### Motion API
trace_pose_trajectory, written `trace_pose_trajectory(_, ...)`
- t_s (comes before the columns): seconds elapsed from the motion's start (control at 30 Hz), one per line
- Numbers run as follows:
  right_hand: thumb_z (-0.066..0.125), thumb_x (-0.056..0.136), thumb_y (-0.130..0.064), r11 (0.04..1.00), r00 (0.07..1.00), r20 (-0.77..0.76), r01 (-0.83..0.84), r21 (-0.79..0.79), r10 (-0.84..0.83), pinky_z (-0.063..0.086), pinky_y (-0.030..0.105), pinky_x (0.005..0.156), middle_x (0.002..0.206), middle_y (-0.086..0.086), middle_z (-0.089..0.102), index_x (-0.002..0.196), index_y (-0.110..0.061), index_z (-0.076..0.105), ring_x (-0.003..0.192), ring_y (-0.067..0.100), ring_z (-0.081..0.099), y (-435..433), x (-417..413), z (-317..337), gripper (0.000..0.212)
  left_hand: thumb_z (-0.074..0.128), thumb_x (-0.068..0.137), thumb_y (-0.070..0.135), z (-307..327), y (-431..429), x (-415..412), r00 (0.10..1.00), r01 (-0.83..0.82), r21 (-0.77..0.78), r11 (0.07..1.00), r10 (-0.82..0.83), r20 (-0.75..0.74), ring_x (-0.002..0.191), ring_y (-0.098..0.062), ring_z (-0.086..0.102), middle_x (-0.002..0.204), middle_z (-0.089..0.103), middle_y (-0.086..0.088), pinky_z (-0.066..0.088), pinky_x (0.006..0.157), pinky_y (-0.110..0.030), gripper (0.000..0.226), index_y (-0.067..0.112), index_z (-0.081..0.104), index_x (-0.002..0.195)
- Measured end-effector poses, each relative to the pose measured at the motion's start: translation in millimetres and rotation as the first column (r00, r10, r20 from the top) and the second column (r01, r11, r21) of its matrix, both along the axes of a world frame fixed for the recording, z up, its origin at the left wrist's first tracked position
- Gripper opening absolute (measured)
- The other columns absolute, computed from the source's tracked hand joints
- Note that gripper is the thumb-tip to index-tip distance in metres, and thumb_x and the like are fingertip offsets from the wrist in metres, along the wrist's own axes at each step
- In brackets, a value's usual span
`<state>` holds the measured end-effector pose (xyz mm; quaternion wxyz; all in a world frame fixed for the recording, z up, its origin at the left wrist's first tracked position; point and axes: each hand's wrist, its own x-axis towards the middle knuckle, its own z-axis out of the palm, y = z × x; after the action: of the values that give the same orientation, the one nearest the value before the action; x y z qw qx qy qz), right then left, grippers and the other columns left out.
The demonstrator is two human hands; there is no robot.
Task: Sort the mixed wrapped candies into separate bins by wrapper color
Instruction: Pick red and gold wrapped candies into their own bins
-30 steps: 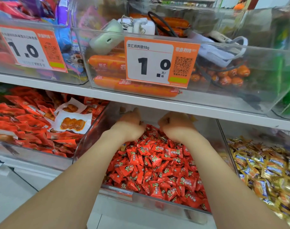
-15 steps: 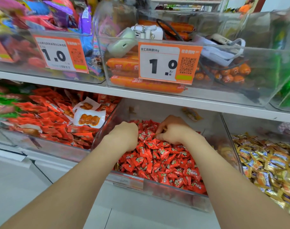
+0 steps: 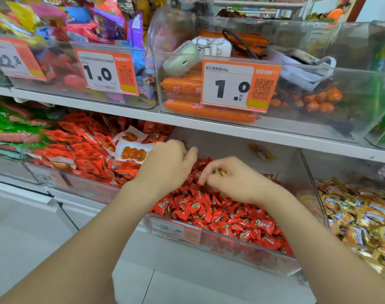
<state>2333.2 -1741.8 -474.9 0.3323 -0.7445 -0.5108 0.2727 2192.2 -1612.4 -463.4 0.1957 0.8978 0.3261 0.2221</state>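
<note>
Head view, down into the clear red-candy bin (image 3: 242, 253) under the white shelf board (image 3: 209, 125), heaped with red-wrapped candies (image 3: 231, 218).

Pinched between the fingertips of the right hand (image 3: 233, 185): a gold-wrapped candy (image 3: 220, 172), just above the middle of the red heap. Too little of it showing to tell its long axis.

Off to the right, past the clear divider (image 3: 312, 183), the bin of gold-wrapped candies (image 3: 340, 165). Probably where this piece belongs, so a carry rightward over the divider, with the right hand plainly the nearer one.

Left hand (image 3: 165, 167) further left and farther back, over the far left corner of the red-candy bin, fingers curled inward. Something pale peeking out at the fingertips, but cannot tell whether held, or what.

Also a stray yellowish wrapper (image 3: 261, 152), alone at the far back of the red-candy bin, right of both hands and apart from the heap. By the look of things, picking out of misplaced pieces under way, with at least that one left to fetch.
</note>
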Motion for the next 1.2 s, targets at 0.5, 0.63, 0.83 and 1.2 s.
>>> trace_pose_trajectory(0.5, 0.083, 0.082, -0.029, 0.975, 0.95, 0.232, -0.181, -0.129, 0.207, 0.057, 0.032, 0.072, 0.076, -0.012, 0.077, 0.082, -0.026, 0.085, 0.074, 0.007, 0.069, 33.6, -46.4, -7.7, 0.003, 0.065, 0.102, 0.03, -2.9, 0.2, -44.9, 0.988, 0.073, -0.142, 0.987, -0.051, 0.149, 0.062, -0.002, 0.066, 0.072, 0.071, 0.011, 0.056, 0.067, -0.029, 0.011, 0.029, 0.072, 0.093)
trace_pose_trajectory(0.63, 0.078, 0.089, -0.031, 0.993, 0.993, 0.045, 0.112, -0.039, -0.111, 0.044, 0.027, 0.054, 0.056, -0.013, 0.062, 0.077, -0.019, 0.074, 0.051, 0.006, 0.056, 6.9, -18.3, 6.9, 0.017, 0.063, 0.103, 0.035, -1.8, -6.1, -38.6, 0.988, 0.116, -0.149, 0.982, -0.098, 0.122, 0.067, -0.003, 0.064, 0.076, 0.069, 0.014, 0.051, 0.064, -0.029, 0.016, 0.03, 0.07, 0.09)
trace_pose_trajectory(0.83, 0.055, 0.101, -0.015, 0.917, 0.847, -0.383, 0.399, 0.0, -0.369, 0.027, 0.022, 0.042, 0.065, 0.006, 0.05, 0.085, -0.014, 0.053, 0.048, 0.023, 0.05, -74.4, 0.6, 33.0, 0.017, 0.062, 0.105, 0.023, 5.3, -47.6, -10.8, 0.949, 0.259, -0.772, 0.581, -0.004, 0.316, 0.061, -0.014, 0.055, 0.081, 0.06, -0.006, 0.042, 0.048, -0.026, 0.013, 0.01, 0.065, 0.104)
trace_pose_trajectory(1.2, 0.064, 0.091, -0.052, 0.766, 0.67, 0.575, 0.633, -0.112, -0.469, 0.045, 0.044, 0.102, 0.114, 0.008, 0.055, 0.129, -0.035, 0.06, 0.117, 0.036, 0.054, -250.1, 113.8, -12.3, 0.042, 0.057, 0.102, 0.003, 17.7, -205.9, 71.6, 0.829, 0.559, -0.561, 0.61, -0.422, 0.367, 0.055, -0.014, 0.042, 0.076, 0.056, 0.012, 0.033, 0.048, -0.022, 0.027, 0.029, 0.065, 0.103)
